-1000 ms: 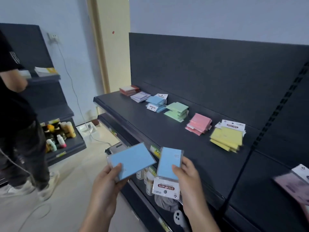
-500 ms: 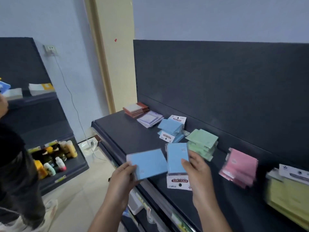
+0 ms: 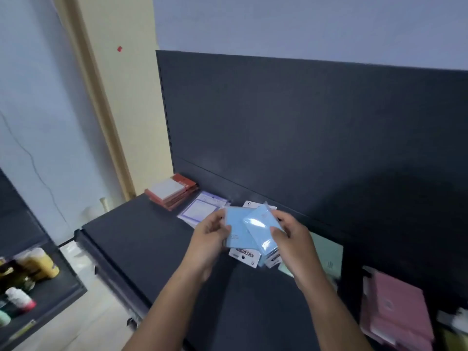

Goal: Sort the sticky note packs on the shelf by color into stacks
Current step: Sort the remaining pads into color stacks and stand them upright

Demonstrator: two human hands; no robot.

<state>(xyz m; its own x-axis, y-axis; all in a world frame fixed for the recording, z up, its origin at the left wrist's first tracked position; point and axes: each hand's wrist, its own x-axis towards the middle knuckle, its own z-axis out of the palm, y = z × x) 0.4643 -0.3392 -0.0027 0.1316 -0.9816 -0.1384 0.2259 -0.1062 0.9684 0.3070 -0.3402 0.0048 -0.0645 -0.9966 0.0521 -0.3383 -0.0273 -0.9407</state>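
At frame centre, the left hand (image 3: 211, 240) and right hand (image 3: 291, 239) each pinch an overlapping blue pack (image 3: 240, 234) above the shelf (image 3: 141, 239).

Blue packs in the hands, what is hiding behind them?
Only a white card corner peeks out past the top edge of the blue packs, on the shelf. Whatever else lies there is covered by the packs, the left hand and the right hand.
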